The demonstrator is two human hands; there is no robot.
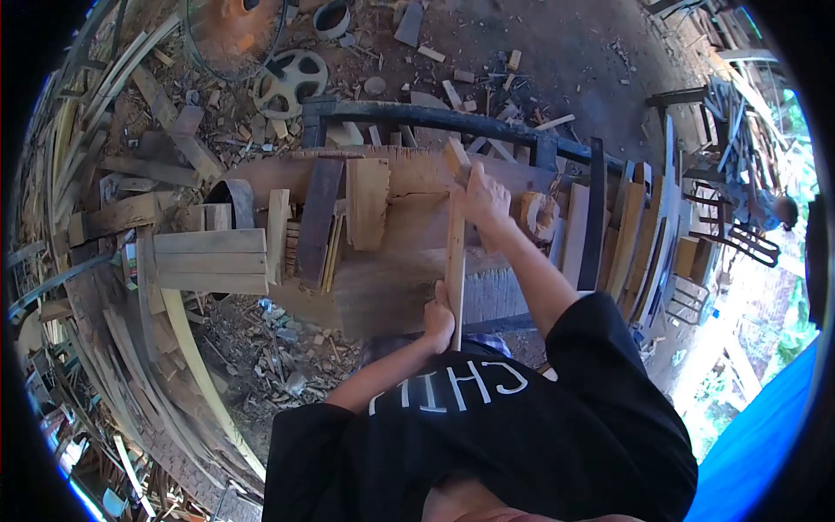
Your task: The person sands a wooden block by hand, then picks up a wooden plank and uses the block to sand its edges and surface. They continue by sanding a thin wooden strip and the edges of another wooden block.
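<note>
A long, pale wooden strip [457, 261] runs from near my chest out over the workbench. My left hand [440, 318] is closed around its near part, thumb along the side. Farther out, my right hand [487, 202] is closed on a short wooden block [456, 158] at the strip's far end. Whether block and strip are joined is hidden by the fingers. Just left of the strip, a thick board piece [368, 202] and a dark plank [320, 217] lie on the bench. A ring-like wooden piece [541, 216] sits right of my right hand.
A dark beam [417, 113] borders the workbench [383, 291] on its far side. Boards stand at the right [628, 235], and joined slats [211, 261] lie at the left. Offcuts and a spoked wheel [291, 83] litter the ground. Long strips [204, 374] curve along the left.
</note>
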